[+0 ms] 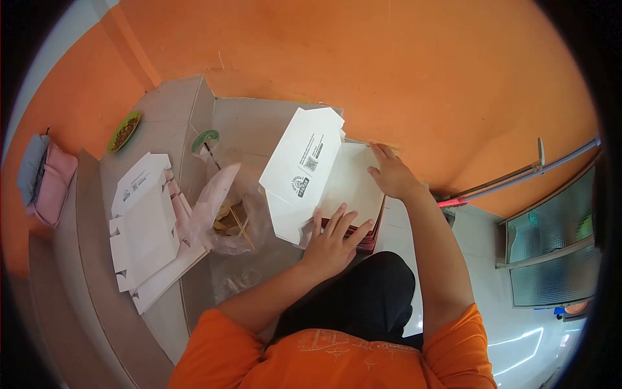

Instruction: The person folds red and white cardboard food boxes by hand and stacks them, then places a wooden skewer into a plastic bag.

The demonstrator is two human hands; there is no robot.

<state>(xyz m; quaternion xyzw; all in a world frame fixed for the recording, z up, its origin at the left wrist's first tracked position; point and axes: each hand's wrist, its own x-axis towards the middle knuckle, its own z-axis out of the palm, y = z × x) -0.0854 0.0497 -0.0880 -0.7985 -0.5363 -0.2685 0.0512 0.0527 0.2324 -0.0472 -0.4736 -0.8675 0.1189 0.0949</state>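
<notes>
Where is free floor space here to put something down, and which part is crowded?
Bare tile lies between the orange wall and the plastic bag. More bare floor is beside the right arm, before the glass panel. It is crowded around the flat white boxes, the bag and the carton under both hands.

Print on the white carton flap point(304, 165) is too small to read.
</notes>
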